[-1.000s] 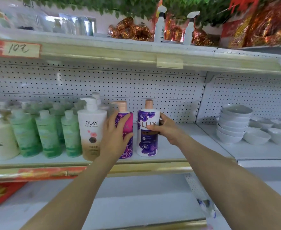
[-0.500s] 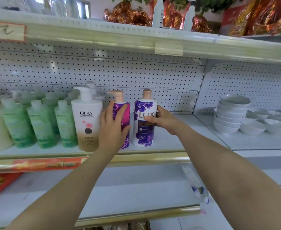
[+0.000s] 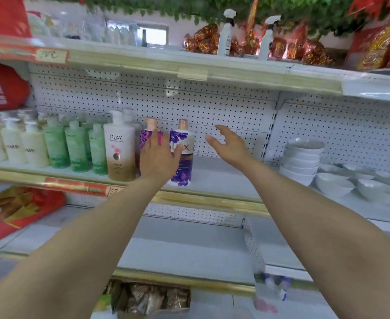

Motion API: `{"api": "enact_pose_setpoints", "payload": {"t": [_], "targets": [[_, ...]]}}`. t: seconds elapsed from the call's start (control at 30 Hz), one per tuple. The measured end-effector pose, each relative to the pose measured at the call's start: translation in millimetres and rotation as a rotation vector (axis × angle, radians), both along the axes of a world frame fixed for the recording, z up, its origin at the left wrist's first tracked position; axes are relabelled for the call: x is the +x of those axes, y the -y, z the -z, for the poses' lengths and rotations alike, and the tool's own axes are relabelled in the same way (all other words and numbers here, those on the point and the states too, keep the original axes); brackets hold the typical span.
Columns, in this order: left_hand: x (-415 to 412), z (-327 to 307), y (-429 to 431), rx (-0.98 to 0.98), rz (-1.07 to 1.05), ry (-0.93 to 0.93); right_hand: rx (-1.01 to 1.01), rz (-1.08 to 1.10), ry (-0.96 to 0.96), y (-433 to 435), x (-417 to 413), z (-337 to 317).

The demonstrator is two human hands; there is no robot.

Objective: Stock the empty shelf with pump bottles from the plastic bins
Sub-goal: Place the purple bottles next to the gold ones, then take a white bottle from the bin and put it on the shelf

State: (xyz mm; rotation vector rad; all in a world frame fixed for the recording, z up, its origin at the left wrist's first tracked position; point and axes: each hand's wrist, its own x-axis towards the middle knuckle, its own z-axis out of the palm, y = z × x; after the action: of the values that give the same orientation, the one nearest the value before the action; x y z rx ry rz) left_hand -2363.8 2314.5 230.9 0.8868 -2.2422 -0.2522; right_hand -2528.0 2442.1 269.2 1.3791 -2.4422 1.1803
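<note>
Left hand [image 3: 159,157]: fingers straight, held together, flat over front of pink bottle [image 3: 148,137]. Thumb splayed toward 3 o'clock across purple bottle [image 3: 182,157]. Grips nothing; actual contact hard to tell.
Right hand [image 3: 230,146]: fingers spread, loosely bent, empty, at 3 o'clock of purple bottle, apart from it.
Pink bottle mostly hidden behind left hand.
Both bottles upright on shelf [image 3: 223,178], copper caps, floral print.
Olay bottle [image 3: 119,148] at 9 o'clock, just beside pink.
</note>
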Motion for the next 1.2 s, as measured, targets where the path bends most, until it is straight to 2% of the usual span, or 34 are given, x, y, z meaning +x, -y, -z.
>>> {"api": "enact_pose_setpoints", "payload": {"t": [0.2,0.4,0.5,0.9,1.2], "targets": [[-2,18,-79,0.119,-0.036,-0.002,0.069,-0.046,0.071,-76,0,20],[4,85,-135,0.220,-0.042,0.057,0.138,-0.058,0.177,-129,1,78],[9,135,-151,0.295,0.001,0.136,0.169,-0.035,0.276,-148,1,123],[48,330,-183,0.812,0.090,0.416,0.387,0.044,0.721,-191,44,329],[109,437,-185,1.242,0.103,0.421,0.611,0.010,1.050,-193,133,472]]}}
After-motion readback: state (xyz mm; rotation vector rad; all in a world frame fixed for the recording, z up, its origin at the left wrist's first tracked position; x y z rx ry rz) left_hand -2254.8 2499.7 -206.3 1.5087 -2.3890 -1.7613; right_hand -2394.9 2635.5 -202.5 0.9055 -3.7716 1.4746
